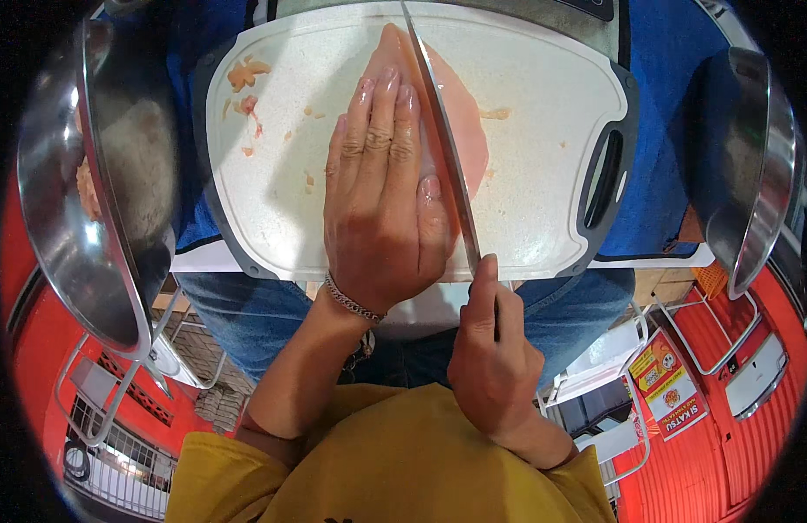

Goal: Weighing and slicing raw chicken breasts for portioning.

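Note:
A pale raw piece of meat (465,134), apparently chicken breast, lies on a white cutting board (547,98) with a grey rim. My left hand (377,176) presses flat on its left part, fingers pointing away from me. In my right hand (498,346) is the dark handle of a long kitchen knife (446,124). The blade runs lengthwise along the meat, just right of my left thumb, with meat showing on both sides of it. How deep the blade sits cannot be told. Small meat scraps (246,73) are scattered at the board's upper left.
To the left stands a large steel bowl (125,261) with some meat (87,189) inside. Another steel bowl (750,176) is at the right edge. Blue cloth (661,163) lies under the board, and part of a grey device (455,8) shows behind it.

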`<state>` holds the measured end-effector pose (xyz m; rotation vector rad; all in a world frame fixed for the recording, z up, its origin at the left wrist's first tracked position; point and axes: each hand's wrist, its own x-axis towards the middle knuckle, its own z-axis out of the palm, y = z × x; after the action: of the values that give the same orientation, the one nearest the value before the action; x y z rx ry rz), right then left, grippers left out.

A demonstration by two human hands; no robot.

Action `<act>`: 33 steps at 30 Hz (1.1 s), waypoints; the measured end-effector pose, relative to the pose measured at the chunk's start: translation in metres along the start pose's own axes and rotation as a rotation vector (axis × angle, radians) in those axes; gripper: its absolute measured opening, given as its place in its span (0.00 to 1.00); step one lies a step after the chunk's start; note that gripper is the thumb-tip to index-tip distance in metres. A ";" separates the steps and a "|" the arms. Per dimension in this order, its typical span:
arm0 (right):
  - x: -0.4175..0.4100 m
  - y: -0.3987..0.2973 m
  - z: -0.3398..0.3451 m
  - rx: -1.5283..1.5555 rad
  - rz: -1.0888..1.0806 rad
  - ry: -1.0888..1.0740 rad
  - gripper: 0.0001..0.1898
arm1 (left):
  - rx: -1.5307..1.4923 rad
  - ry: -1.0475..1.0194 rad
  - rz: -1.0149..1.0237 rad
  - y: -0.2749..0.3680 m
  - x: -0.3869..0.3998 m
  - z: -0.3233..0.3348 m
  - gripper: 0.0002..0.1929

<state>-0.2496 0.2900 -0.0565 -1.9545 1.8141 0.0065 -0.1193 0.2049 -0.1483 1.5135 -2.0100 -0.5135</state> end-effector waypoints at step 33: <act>0.033 -0.012 -0.027 -0.147 0.022 -0.205 0.34 | 0.019 -0.026 0.001 -0.002 -0.002 0.002 0.33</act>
<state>-0.2423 0.2497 -0.0389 -1.9522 1.7426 0.3442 -0.1187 0.2064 -0.1509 1.5245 -2.0415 -0.5174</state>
